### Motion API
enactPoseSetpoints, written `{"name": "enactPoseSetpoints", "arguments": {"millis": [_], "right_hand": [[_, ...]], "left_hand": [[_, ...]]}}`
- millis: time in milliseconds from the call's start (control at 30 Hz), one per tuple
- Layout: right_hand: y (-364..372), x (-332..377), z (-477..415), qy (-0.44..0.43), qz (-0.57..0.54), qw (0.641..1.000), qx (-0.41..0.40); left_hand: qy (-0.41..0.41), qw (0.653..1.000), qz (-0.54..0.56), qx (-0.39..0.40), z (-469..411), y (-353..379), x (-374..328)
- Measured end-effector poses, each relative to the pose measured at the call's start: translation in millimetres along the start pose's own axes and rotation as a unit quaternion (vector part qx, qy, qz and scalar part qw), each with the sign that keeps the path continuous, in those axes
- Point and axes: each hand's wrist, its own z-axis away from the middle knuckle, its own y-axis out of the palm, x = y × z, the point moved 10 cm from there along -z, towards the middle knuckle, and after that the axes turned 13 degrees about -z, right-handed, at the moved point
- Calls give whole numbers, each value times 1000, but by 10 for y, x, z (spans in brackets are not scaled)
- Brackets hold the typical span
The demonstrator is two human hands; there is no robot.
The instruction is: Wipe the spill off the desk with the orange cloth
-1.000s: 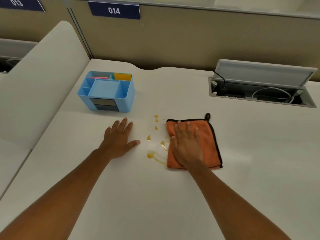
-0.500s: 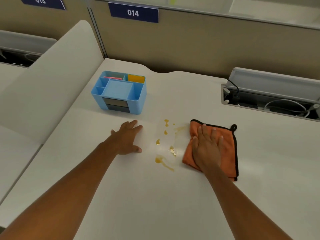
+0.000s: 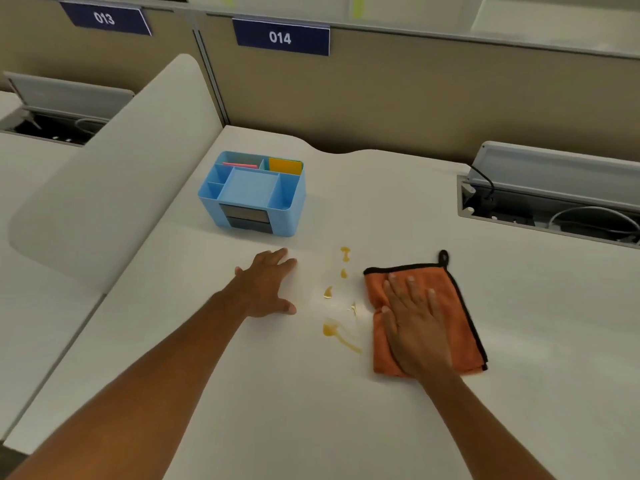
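An orange cloth (image 3: 457, 320) with black trim and a hanging loop lies flat on the white desk (image 3: 311, 427). My right hand (image 3: 412, 323) presses on its left half, palm down with the fingers spread. Just left of the cloth is the spill (image 3: 330, 330): a yellow-brown puddle with a streak, and several small drops in a line above it. The cloth's left edge is close to the drops without covering them. My left hand (image 3: 266, 285) rests flat on the desk left of the spill, fingers apart, holding nothing.
A blue desk organizer (image 3: 252, 192) stands behind the spill and my left hand. At the back right an open cable box (image 3: 547, 209) with wires is set into the desk. A white curved divider (image 3: 114, 174) borders the left side, and a beige partition stands behind.
The view has shifted. My right hand has slid the cloth's lower part slightly to the right, off the puddle. A small drop near the cloth's top corner is gone. My left hand stays planted.
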Motion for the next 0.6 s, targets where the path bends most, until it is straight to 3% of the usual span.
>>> {"name": "enactPoseSetpoints", "arguments": {"millis": [233, 433, 600], "right_hand": [[-97, 67, -945, 64, -17, 998, -17], [248, 747, -1157, -28, -11, 999, 38], [239, 642, -640, -64, -10, 997, 38]], "left_hand": [[-2, 1000, -7, 5, 9, -14, -10], [-5, 1000, -13, 19, 34, -46, -23], [33, 997, -47, 51, 93, 53, 52]]}}
